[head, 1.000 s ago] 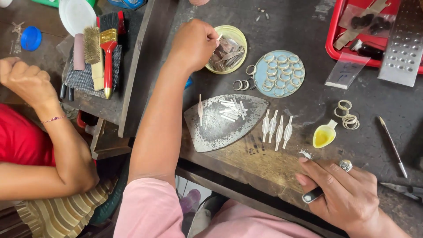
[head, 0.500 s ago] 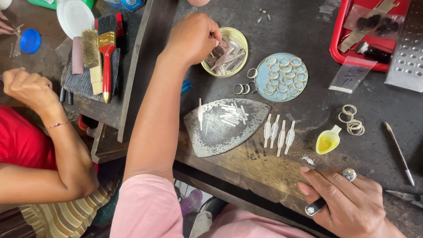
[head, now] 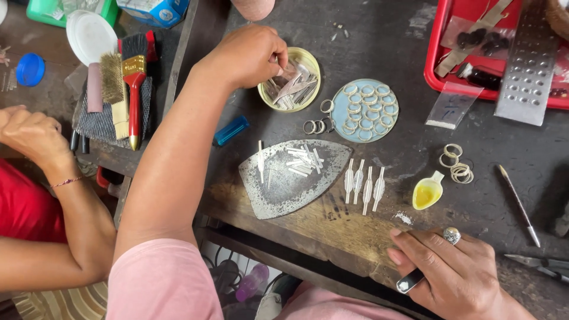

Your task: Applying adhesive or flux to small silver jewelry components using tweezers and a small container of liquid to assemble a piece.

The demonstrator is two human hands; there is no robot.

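Note:
My left hand (head: 246,56) reaches across the dark bench to a small yellow-rimmed dish (head: 308,59) of thin metal strips. Its fingertips are pinched on a strip at the dish's left edge. My right hand (head: 459,272), with a ring on one finger, rests at the bench's near edge. It is closed around a dark-handled tool (head: 410,283) with a square silver end. Between the hands lies an iron-shaped metal plate (head: 278,192) carrying small pale metal pieces.
A round blue dish (head: 364,109) holds several rings, with loose rings (head: 456,166) nearby. Leaf-shaped pieces (head: 364,185), a small yellow cup (head: 428,193), a pointed tool (head: 518,204) and a red tray (head: 435,65) surround them. Brushes (head: 133,89) lie at the left. Another person's arm (head: 41,142) is there too.
My left hand stays pinched at the strip dish, shifting only slightly. My right hand has slid a little toward the near edge. The other person's hand has drifted lower.

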